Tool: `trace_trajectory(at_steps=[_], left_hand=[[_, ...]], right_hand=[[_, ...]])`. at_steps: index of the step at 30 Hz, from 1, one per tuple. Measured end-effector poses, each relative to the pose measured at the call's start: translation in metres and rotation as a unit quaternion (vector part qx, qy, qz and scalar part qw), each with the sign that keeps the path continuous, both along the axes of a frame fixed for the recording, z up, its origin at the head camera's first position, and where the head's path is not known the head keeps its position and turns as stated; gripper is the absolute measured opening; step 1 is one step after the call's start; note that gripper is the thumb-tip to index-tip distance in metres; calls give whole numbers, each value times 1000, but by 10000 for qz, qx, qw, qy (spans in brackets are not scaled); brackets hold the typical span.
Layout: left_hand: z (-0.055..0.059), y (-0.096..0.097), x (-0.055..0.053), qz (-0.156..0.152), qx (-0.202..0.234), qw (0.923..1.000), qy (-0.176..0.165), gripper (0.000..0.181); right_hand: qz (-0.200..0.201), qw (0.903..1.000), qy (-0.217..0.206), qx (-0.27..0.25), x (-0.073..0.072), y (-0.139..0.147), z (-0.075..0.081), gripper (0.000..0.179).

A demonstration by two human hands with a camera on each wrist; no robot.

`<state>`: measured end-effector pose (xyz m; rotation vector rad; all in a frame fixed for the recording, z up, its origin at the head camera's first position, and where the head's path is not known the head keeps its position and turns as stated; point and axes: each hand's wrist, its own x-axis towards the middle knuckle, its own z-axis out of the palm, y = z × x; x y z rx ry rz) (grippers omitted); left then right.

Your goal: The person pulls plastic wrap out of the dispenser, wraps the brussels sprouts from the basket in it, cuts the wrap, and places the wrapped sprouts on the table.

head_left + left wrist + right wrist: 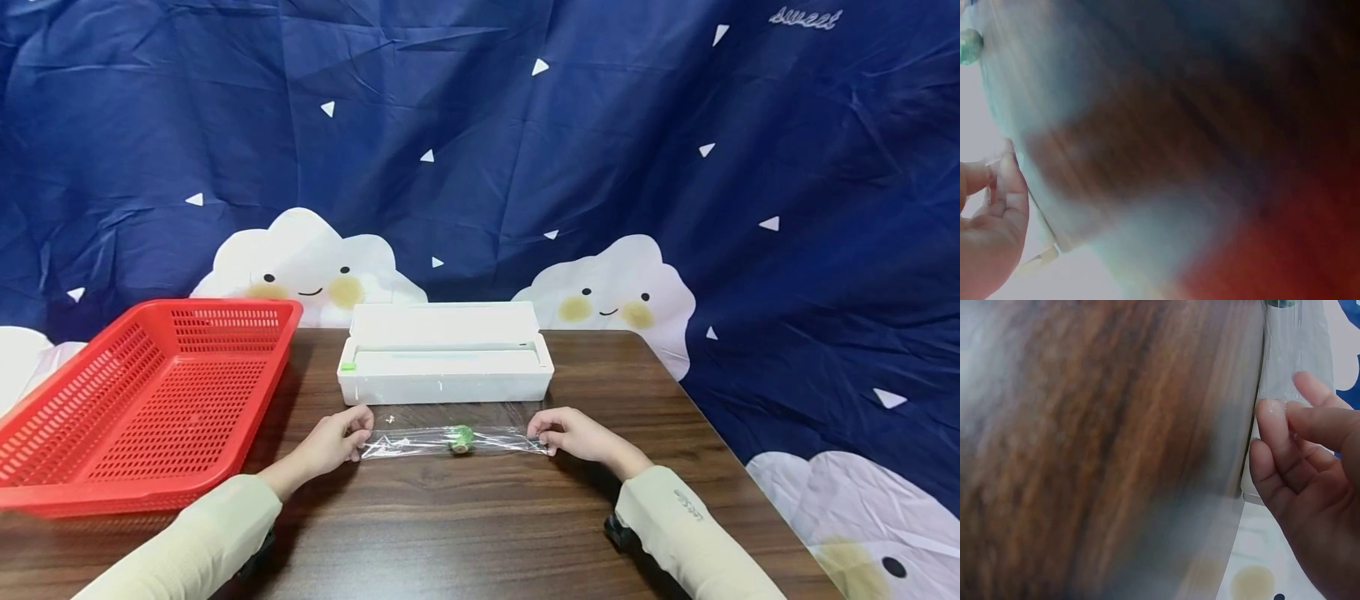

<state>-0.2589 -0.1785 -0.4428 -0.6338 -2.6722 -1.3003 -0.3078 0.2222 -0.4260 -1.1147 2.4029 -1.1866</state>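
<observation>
In the head view a strip of clear plastic wrap (pixel 420 442) stretches between the two hands, in front of the white box. A green broccoli floret (pixel 461 439) lies at its middle, with the film gathered along both sides. The left hand (pixel 335 437) pinches the left end of the wrap between thumb and fingers. At the opposite end, the right hand (pixel 576 435) pinches the film. The right wrist view shows thumb and index fingertips (pixel 1271 411) meeting at the wrap's edge. Bright glare washes out part of the left wrist view around the left hand (pixel 997 219).
Behind the wrap stands a white cling-film dispenser box (pixel 446 387), its lid raised and a green piece (pixel 348 367) at its left. A red perforated basket (pixel 172 400) occupies the left of the wooden table (pixel 420 533). Small crumbs (pixel 390 419) lie near the left hand.
</observation>
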Motion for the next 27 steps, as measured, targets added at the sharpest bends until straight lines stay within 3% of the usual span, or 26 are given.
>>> trace_trajectory(at_steps=[13, 21, 27], left_hand=[[-1, -1, -4, -128, -326, 9994, -59, 18], [-1, -2, -6, -465, -1099, 9901, 745, 31], [-4, -3, -9, -585, -1521, 9803, 1115, 19]], right_hand=[[-33, 9983, 264, 518, -1, -2, 0, 30], [30, 9961, 240, 851, 4, -9, 9, 33], [144, 9939, 298, 1056, -2, -8, 5, 29]])
